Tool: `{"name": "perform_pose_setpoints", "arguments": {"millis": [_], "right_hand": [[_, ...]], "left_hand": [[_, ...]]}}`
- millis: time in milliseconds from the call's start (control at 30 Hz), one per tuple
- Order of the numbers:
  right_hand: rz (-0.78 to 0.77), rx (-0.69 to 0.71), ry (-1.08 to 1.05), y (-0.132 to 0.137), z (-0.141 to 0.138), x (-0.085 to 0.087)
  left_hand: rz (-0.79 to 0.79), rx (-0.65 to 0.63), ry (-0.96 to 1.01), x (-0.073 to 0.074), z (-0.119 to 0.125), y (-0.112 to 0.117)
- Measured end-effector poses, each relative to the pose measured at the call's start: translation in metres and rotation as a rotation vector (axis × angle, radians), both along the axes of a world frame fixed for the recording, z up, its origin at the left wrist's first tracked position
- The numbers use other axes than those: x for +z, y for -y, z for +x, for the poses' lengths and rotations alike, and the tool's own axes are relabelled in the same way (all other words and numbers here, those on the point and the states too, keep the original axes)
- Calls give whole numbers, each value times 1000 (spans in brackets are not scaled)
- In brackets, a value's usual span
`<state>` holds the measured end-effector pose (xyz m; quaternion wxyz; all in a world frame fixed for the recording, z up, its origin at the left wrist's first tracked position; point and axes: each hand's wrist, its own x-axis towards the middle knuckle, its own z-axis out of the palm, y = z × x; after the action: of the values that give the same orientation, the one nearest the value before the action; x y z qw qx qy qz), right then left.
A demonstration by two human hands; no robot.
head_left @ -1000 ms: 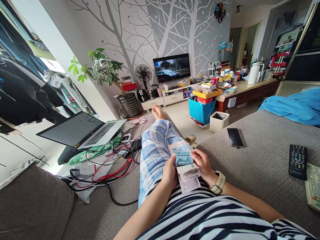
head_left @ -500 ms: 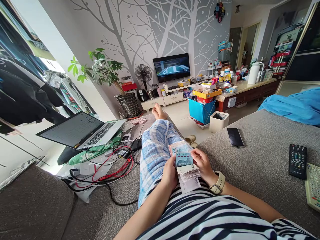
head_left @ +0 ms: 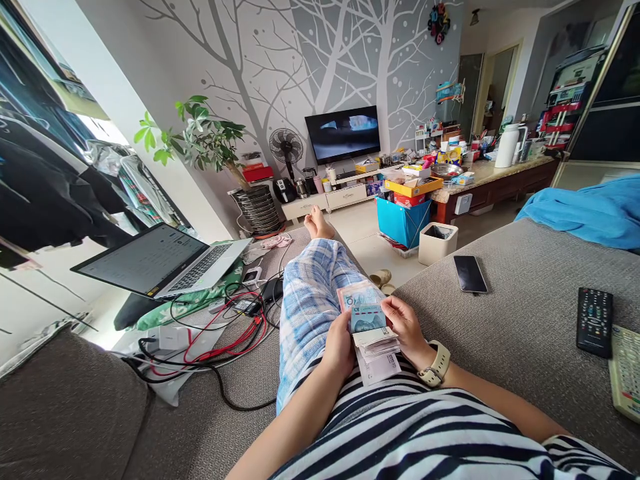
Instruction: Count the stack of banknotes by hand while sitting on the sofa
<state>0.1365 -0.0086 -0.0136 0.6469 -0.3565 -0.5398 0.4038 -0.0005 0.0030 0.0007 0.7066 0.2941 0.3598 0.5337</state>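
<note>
I sit on a grey sofa (head_left: 525, 313) with my leg in blue plaid trousers (head_left: 313, 293) stretched out. Both hands hold a stack of banknotes (head_left: 373, 330) over my lap. My left hand (head_left: 340, 347) grips the stack's left side with fingers curled under it. My right hand (head_left: 410, 327), with a pale watch (head_left: 437, 367) on the wrist, pinches the top green-blue note at its right edge. A few pinkish notes (head_left: 357, 293) lie on my thigh just beyond the stack. A white slip (head_left: 380, 368) sticks out underneath.
An open laptop (head_left: 165, 260) rests on a green cushion at left, with tangled red and black cables (head_left: 220, 333) beside my leg. A black phone (head_left: 470, 274) and two remotes (head_left: 595, 321) lie on the sofa at right. A television (head_left: 343, 134) plays ahead.
My hands and the banknotes have barely shifted. The picture on the television has changed.
</note>
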Motion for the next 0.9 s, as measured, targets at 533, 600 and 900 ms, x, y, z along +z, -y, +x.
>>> {"name": "perform_pose_setpoints", "arguments": {"millis": [533, 600, 900], "right_hand": [[-6, -8, 6, 0, 0, 2], [-13, -7, -1, 1, 0, 2], [-24, -5, -26, 1, 0, 0]], "left_hand": [[-28, 35, -44, 5, 2, 0], [-28, 30, -29, 5, 2, 1], [-9, 10, -13, 4, 1, 0]]}}
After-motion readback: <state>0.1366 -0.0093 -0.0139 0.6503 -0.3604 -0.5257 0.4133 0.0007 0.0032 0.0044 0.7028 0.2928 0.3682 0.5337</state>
